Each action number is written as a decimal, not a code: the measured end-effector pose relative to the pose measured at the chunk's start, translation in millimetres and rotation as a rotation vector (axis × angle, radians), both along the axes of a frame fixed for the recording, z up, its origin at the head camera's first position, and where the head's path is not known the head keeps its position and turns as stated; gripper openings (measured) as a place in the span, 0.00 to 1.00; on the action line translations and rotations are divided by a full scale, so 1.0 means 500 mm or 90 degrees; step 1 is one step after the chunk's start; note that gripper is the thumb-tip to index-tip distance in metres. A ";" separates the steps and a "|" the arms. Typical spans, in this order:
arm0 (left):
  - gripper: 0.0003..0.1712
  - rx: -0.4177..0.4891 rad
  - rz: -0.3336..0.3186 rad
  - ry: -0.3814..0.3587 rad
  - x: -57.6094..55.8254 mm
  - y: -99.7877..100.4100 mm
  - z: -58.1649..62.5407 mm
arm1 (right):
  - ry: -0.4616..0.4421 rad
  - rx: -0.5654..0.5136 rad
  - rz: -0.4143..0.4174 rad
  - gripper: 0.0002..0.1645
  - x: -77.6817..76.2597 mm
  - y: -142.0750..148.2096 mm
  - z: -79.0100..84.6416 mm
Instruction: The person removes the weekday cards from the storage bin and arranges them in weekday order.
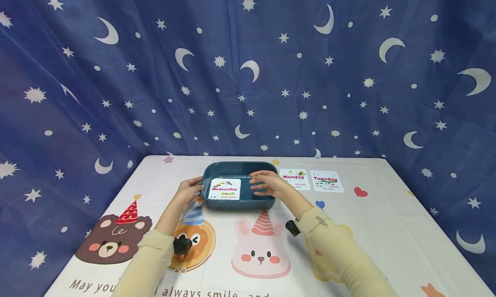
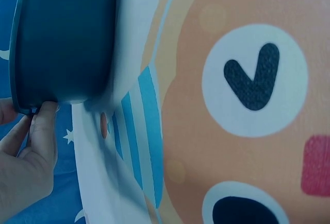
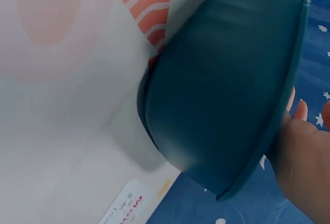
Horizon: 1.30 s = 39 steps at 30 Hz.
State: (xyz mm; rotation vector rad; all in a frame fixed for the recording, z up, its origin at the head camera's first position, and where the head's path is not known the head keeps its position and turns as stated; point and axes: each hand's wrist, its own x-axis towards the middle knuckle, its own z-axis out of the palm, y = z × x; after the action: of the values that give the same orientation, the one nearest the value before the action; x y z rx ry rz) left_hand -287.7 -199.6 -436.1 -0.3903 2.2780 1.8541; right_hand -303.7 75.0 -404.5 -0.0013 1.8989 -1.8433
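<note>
A dark blue rectangular tub (image 1: 236, 205) with rounded corners stands near the back of the table. Inside it, at the left, lies a white card marked Wednesday (image 1: 224, 190). My left hand (image 1: 188, 191) grips the tub's left end, its fingers pinching the rim in the left wrist view. Over the right half of the tub reaches my right hand (image 1: 269, 185), fingers extended and spread, with nothing held in them. The right wrist view shows the tub's outer wall (image 3: 221, 85), which hides part of that hand.
Just right of the tub lie a Monday card (image 1: 295, 179) and, beside it, a Tuesday card (image 1: 327, 181). A white tablecloth (image 1: 395, 228) with cartoon animals covers the table. Behind the table's back edge hangs a blue curtain (image 1: 271, 94) with moons and stars.
</note>
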 end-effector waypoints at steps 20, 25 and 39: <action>0.28 -0.002 0.002 0.004 -0.002 -0.001 -0.005 | -0.060 0.004 0.022 0.26 -0.009 -0.055 -0.028; 0.28 0.006 0.000 0.008 -0.002 -0.002 -0.007 | -0.061 -0.007 0.000 0.24 -0.028 -0.078 -0.066; 0.27 -0.003 0.001 0.010 -0.002 -0.003 -0.007 | -0.106 -0.005 -0.031 0.26 -0.202 -0.087 -0.289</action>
State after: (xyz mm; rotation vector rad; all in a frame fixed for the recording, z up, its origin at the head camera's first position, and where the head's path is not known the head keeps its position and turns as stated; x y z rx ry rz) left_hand -288.8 -200.8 -439.6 -0.3800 2.2933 1.8588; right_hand -404.6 31.7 -549.0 0.1914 1.7917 -1.8225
